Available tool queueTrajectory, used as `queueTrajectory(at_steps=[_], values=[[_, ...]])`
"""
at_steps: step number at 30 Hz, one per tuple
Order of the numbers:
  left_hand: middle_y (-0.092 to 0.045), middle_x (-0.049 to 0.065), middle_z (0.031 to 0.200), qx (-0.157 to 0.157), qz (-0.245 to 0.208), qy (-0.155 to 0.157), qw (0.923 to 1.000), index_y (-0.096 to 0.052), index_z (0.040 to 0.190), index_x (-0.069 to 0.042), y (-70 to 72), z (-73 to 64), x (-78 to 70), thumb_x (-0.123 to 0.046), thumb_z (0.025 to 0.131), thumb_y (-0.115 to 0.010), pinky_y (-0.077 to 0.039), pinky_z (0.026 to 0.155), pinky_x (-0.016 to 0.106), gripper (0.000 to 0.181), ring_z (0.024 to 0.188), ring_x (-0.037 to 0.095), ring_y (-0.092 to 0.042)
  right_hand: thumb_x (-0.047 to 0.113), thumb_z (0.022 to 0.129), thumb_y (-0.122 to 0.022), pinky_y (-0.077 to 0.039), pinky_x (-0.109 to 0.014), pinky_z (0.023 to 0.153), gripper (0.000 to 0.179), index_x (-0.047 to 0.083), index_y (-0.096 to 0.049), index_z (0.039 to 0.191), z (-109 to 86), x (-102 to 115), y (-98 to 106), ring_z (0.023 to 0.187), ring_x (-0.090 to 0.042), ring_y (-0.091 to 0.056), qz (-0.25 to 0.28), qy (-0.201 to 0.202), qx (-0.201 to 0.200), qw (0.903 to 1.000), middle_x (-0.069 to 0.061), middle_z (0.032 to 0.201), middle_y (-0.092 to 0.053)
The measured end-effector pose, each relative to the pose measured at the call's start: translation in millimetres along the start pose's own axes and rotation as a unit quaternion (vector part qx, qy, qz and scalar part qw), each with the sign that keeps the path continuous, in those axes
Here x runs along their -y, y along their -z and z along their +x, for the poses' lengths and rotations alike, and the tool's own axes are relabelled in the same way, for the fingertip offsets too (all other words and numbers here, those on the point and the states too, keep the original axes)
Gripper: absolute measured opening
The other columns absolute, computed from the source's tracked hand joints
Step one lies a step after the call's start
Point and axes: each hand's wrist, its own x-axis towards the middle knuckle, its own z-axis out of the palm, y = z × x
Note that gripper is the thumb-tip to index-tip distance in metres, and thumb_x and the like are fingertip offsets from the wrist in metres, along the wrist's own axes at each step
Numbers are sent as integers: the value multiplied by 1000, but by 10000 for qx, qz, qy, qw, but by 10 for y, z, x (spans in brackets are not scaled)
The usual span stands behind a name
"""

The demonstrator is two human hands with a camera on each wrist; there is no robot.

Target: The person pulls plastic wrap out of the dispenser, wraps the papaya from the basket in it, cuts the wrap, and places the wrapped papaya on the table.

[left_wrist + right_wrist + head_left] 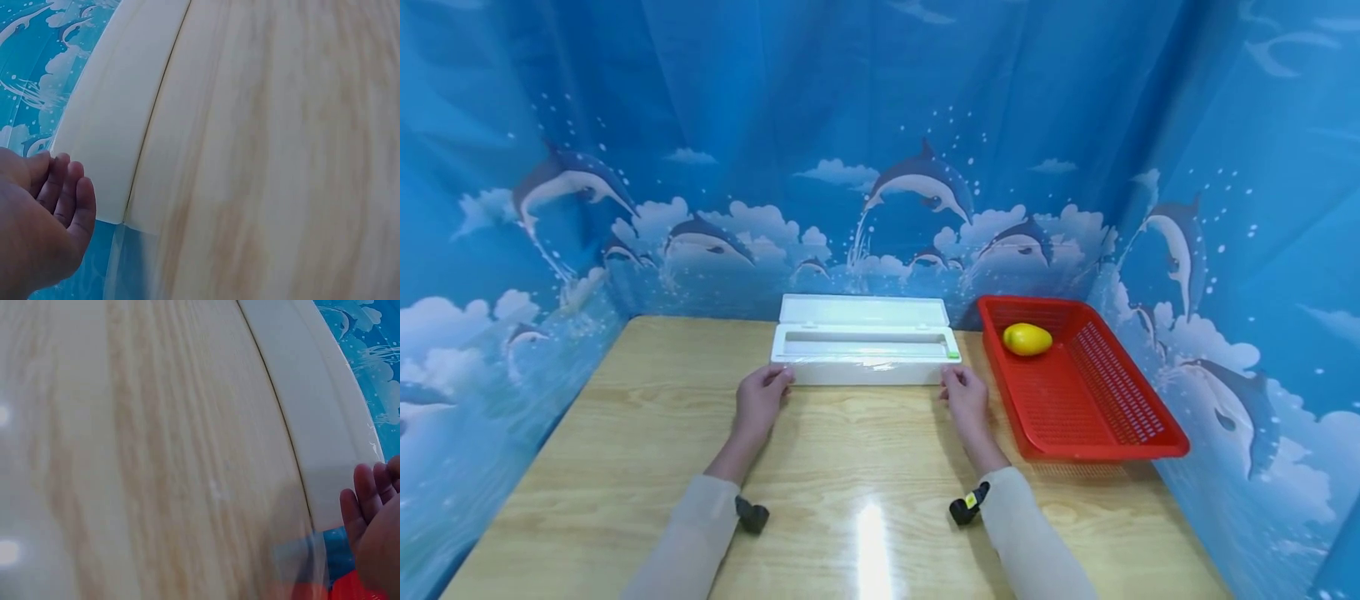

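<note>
A long white cling film dispenser [805, 377] lies at the back of the table, its lid [865, 311] raised and tilted back. Shiny clear cling film [874, 364] stretches along its front upper edge. At the left front corner my left hand [762, 404] pinches the film's edge between thumb and index finger. My right hand [967, 404] does likewise at the right corner, beside a small green slide [953, 355]. Both wrist views show the dispenser's plain front face [119, 112] near the curled fingers; the right thumb's grip [378, 531] is mostly cut off there.
To the right stands a red plastic basket [1026, 417] with a yellow mango-like fruit [1027, 339] inside. A blue dolphin-print curtain [820, 125] closes off the back and both sides. Wood-grain table surface [850, 467] stretches before the dispenser.
</note>
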Motion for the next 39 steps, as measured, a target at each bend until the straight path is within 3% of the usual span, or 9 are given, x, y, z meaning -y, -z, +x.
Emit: queueTrajectory(at_steps=[7, 13, 16, 19, 25, 32, 39], values=[[-69, 13, 112, 97, -10, 0, 10000, -67, 120, -6, 41, 6, -38, -25, 102, -59, -59, 86, 31, 27, 96, 21, -66, 29, 99, -62, -56, -37, 70, 25, 5, -69, 104, 29, 65, 64, 72, -17, -64, -6, 278, 84, 9996, -5, 87, -62], [-69, 12, 113, 122, 60, 25, 9999, -67, 120, -8, 68, 74, -139, -30, 103, -58, -57, 90, 39, 29, 95, 21, -65, 33, 99, -61, -53, -40, 71, 30, 5, -67, 105, 53, 176, 89, 78, -20, -62, 51, 109, 191, 9997, -5, 85, -60], [-69, 12, 112, 167, 53, -47, 9998, -67, 118, -7, 87, 134, -206, -30, 103, -58, -57, 88, 41, 29, 93, 21, -63, 34, 100, -60, -54, -39, 77, 29, 7, -66, 107, 77, 264, 86, 81, -21, -63, 37, -3, 213, 9998, -6, 89, -61], [-70, 11, 112, 167, 85, -87, 9998, -68, 117, -7, 115, 200, -259, -31, 103, -58, -57, 84, 36, 29, 92, 19, -63, 34, 100, -61, -56, -36, 83, 28, 7, -67, 109, 96, 352, 72, 80, -20, -64, 50, -5, 231, 9997, -6, 92, -61], [-71, 12, 113, 113, -33, -135, 9998, -68, 118, -5, 151, 287, -340, -28, 102, -60, -55, 77, 28, 29, 87, 16, -63, 30, 101, -60, -56, -25, 77, 28, 3, -67, 106, 105, 470, 38, 74, -18, -64, 75, 208, 215, 9995, -6, 89, -61], [-70, 13, 114, 150, -138, -113, 9997, -67, 120, -4, 162, 300, -386, -28, 102, -60, -55, 86, 34, 31, 90, 17, -63, 31, 102, -59, -55, -25, 80, 27, 5, -67, 107, 139, 498, 16, 77, -16, -64, 79, 82, 178, 9998, -3, 88, -62], [-69, 15, 117, 242, -303, -144, 9991, -66, 122, -3, 160, 296, -405, -25, 102, -60, -55, 95, 35, 31, 102, 23, -65, 29, 101, -61, -55, -25, 78, 27, 2, -65, 100, 206, 512, -17, 71, -13, -63, 194, 251, 90, 9995, -2, 82, -61]])
